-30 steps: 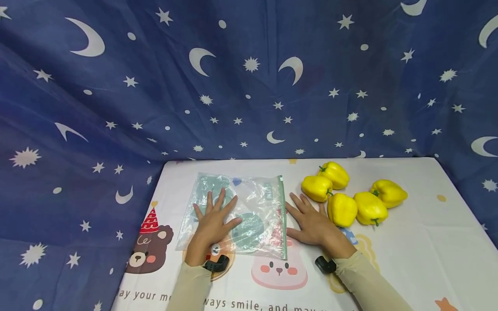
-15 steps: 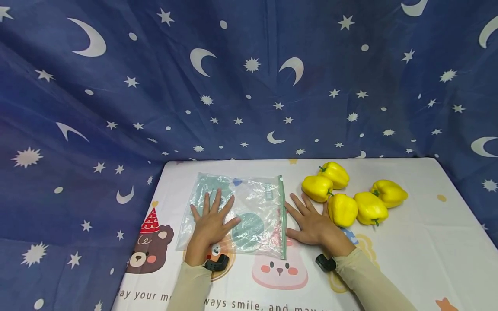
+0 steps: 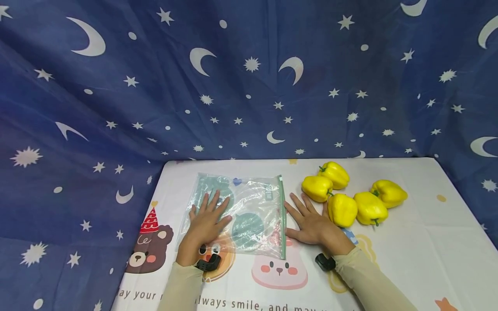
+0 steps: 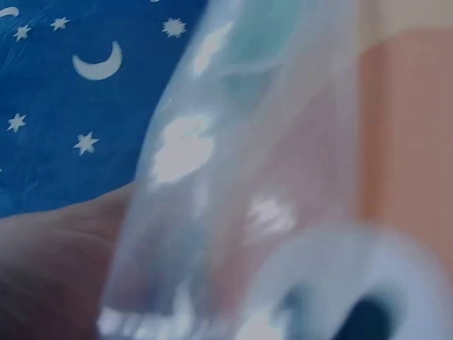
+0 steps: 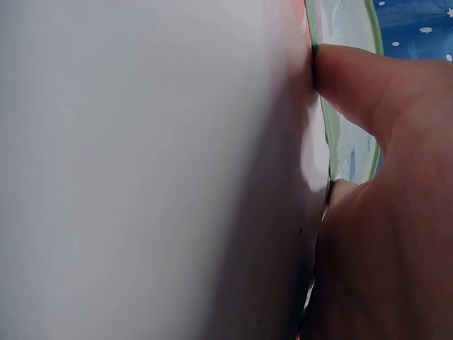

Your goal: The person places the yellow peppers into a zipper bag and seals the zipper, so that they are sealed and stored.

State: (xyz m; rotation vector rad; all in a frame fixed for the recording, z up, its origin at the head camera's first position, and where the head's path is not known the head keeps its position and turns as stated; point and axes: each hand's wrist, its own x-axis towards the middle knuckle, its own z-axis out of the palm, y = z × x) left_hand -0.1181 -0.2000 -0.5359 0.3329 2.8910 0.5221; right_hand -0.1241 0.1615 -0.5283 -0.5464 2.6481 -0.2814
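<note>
Clear zip bag (image 3: 256, 194) lies beneath our left hand (image 3: 204, 226), our right hand (image 3: 312, 223) beside its green edge (image 3: 282, 216), all fingers (image 3: 213, 201) spread.

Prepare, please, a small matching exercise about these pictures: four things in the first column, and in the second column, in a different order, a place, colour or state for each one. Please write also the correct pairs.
Column one
1. left hand
2. plastic bag
3. peppers
4. right hand

Column two
A. yellow, five together in a group
B. spread out beside the green strip
C. spread out over the plastic bag
D. see-through

Right pairs: 1-C, 2-D, 3-A, 4-B
</note>
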